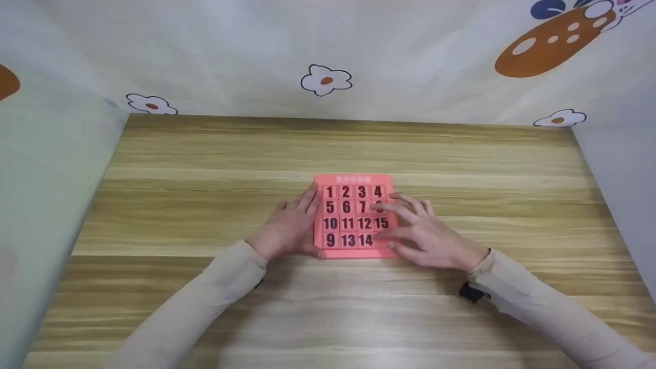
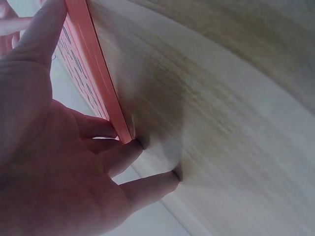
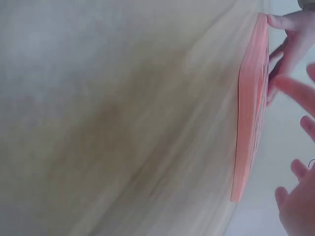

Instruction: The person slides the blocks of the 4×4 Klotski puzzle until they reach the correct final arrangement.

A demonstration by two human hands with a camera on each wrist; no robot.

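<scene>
A pink number sliding puzzle (image 1: 353, 253) lies flat on the wooden table, its rows of numbered tiles facing up. Along its left side rests my left hand (image 1: 289, 228), thumb at the near corner and fairly straight fingers against the far part of the edge. In the left wrist view two fingertips of that hand (image 2: 64, 162) reach down by the tabletop. My right hand (image 1: 428, 236) is spread over the right side; one finger partly covers the tile below 4, another reaches by the bottom-right slot beside tile 14 (image 1: 365, 240). In the right wrist view its fingers (image 3: 300, 93) are apart.
The wood-grain table (image 1: 205, 154) surrounds the puzzle. A pale cloth wall (image 1: 410, 61) with flower and carrot prints stands behind it, with pale panels on both sides. A small black device (image 1: 471, 292) hangs at the right cuff.
</scene>
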